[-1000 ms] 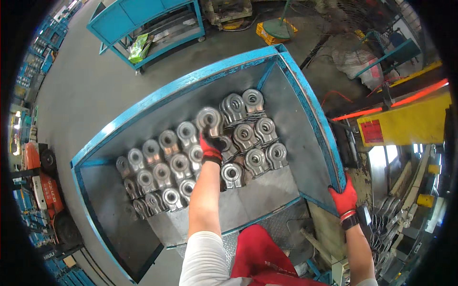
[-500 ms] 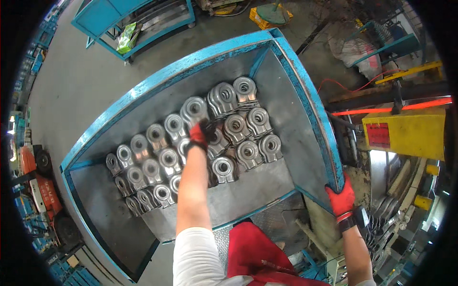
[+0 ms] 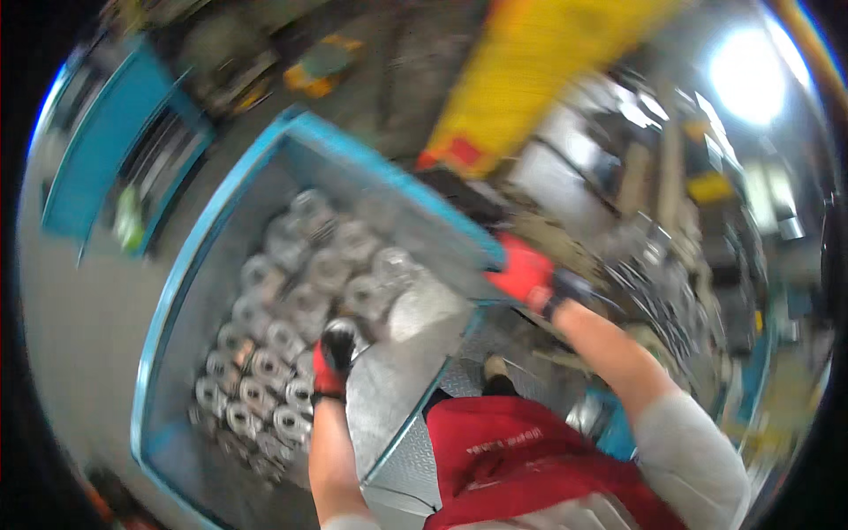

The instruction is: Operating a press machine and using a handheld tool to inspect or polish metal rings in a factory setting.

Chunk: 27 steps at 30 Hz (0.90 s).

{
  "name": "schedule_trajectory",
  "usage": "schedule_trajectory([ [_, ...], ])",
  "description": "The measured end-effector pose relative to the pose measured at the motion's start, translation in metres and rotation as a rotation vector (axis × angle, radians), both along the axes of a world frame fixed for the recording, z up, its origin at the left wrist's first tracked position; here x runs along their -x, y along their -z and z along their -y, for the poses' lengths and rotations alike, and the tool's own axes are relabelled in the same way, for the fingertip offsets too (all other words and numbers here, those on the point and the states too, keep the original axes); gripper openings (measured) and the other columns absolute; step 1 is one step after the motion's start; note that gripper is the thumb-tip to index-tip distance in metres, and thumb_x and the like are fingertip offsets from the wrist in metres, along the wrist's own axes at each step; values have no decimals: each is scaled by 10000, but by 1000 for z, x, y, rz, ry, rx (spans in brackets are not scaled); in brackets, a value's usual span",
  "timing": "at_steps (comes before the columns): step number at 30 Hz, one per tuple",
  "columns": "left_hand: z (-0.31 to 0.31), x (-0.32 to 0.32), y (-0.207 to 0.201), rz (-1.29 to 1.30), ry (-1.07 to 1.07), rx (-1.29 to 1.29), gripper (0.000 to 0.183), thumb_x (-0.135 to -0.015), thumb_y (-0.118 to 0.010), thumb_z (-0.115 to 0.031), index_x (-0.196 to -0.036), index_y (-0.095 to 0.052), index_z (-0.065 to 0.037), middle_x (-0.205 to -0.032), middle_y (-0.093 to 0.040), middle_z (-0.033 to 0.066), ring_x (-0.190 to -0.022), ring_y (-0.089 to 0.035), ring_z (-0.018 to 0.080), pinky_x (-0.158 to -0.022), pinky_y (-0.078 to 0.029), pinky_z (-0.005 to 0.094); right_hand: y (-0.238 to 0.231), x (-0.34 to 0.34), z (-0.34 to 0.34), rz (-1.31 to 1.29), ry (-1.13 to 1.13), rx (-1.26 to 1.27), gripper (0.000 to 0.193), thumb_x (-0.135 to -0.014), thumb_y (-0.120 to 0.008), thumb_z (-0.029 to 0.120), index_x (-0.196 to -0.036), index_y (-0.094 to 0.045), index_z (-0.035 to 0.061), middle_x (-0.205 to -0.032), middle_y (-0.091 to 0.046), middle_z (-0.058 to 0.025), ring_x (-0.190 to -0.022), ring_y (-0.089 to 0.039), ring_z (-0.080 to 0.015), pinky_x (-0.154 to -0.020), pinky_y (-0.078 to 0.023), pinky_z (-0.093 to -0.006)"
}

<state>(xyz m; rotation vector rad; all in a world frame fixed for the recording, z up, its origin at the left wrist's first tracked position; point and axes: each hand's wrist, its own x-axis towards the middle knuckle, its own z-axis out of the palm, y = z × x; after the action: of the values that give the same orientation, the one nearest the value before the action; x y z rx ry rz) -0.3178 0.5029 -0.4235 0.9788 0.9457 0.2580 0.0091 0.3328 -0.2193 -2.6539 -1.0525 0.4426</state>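
Note:
My left hand [image 3: 332, 360], in a red glove with dark fingers, is inside the blue-framed metal bin [image 3: 168, 322]. Its fingers close on a shiny forged metal eye part [image 3: 351, 333] at the near side of the stacks; motion blurs the exact grip. Rows of similar grey ring-ended metal parts [image 3: 252, 396] lie stacked to the left and beyond it. To the right, my right hand [image 3: 523, 272], also gloved in red, is wrapped round the bin's blue rim near its corner.
A blue cart [image 3: 110, 150] stands at the far left with a green package [image 3: 129, 221] on it. Beyond the right rim is a large yellow beam [image 3: 530, 71]. More metal parts [image 3: 649, 305] hang or lie on the right. A red apron [image 3: 530, 459] covers my front.
The view has swung to the right, so the bin appears turned and farther left. My left hand has moved from the middle of the stacks to the near row. My right hand stays on the rim.

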Motion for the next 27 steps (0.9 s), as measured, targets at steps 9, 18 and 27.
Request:
schedule_trajectory([
  [9, 164, -19, -109, 154, 24, 646, 204, -847, -469, -249, -972, -518, -95, -1103, -523, 181, -1055, -484, 352, -901, -389, 465, -25, 69, 59, 224, -57, -362, 730, -673, -626, 368, -1274, -338, 71, -1243, -398, -192, -1181, -356, -341, -946, -311, -456],
  [18, 249, -170, -231, 166, 275, -58, 469, -797, -600, -178, -1196, -382, -64, -1163, -465, 126, -1039, -478, 229, -867, -396, 387, -82, 67, 257, -296, 25, -480, 480, -760, -595, 290, -1186, -475, 104, -993, -577, -153, -896, -558, -301, -797, -443, -367],
  [27, 259, -378, -317, -17, 520, -1346, 738, -657, -597, -496, -1151, -420, 22, -885, -563, 182, -835, -552, 311, -745, -442, 411, -92, 29, 328, -630, 320, -589, 398, -802, -586, 192, -1146, -503, 9, -1000, -605, -132, -905, -567, -162, -791, -435, -278],
])
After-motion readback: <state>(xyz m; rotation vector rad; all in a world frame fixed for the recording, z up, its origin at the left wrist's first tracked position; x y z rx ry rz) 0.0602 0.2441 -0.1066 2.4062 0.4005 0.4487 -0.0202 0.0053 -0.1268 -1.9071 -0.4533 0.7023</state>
